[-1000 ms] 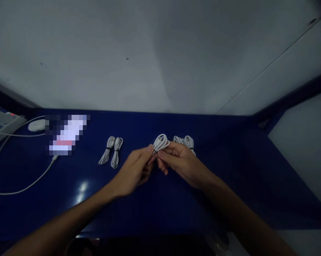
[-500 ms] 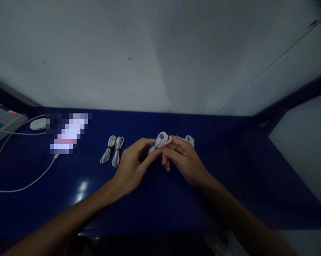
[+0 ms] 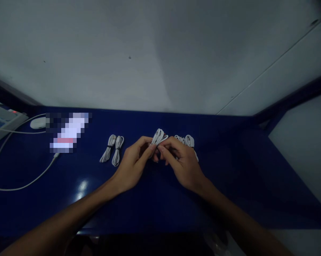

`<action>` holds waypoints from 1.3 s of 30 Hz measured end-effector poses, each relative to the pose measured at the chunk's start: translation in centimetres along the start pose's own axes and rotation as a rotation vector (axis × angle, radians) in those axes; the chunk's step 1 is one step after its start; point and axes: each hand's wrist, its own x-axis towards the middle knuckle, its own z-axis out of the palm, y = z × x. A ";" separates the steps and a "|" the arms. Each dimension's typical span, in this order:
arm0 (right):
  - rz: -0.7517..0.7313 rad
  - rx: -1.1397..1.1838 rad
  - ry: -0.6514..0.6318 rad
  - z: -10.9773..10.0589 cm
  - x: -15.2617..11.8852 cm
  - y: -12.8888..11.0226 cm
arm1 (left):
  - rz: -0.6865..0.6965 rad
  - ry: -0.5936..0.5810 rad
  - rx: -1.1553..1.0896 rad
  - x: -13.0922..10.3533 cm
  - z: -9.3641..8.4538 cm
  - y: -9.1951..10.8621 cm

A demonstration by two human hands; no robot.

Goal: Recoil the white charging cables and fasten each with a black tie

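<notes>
A coiled white charging cable (image 3: 158, 136) is held up over the blue table, its loops pointing up and away. My left hand (image 3: 133, 161) grips the lower part of the coil between thumb and fingers. On the other side, my right hand (image 3: 184, 161) is closed, thumb and fingertips pinched at the coil's right side near its middle. Those fingers partly hide the coil's lower end and its tie. Two bundled cables (image 3: 117, 151) with black ties lie left of my left hand. More coiled cables (image 3: 189, 141) lie partly hidden behind my right hand.
A pixelated phone-like screen (image 3: 69, 131) lies at the left with a white cord (image 3: 24, 188) plugged in. Near it are a white mouse-shaped object (image 3: 38, 123) and a power strip (image 3: 8, 122) with a red light. A pale wall (image 3: 109, 71) rises behind the table (image 3: 155, 206).
The cable coil has turned in my hands, its loops now more upright and slightly left. My right fingers have shifted lower on it, and more of the cables behind my right hand shows.
</notes>
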 end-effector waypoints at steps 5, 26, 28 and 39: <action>-0.145 -0.251 0.023 0.0 0.0 0.2 | -0.087 -0.060 -0.131 -0.2 0.2 -0.3; 0.110 0.033 -0.028 0.4 -0.5 -0.2 | -0.068 0.065 0.114 -0.8 0.5 -0.2; 0.147 0.052 -0.044 0.4 -0.5 -0.1 | -0.048 0.086 0.170 -0.9 0.6 0.0; 0.274 0.384 -0.176 1.4 -0.5 0.0 | 0.029 0.064 0.253 -1.1 1.2 0.2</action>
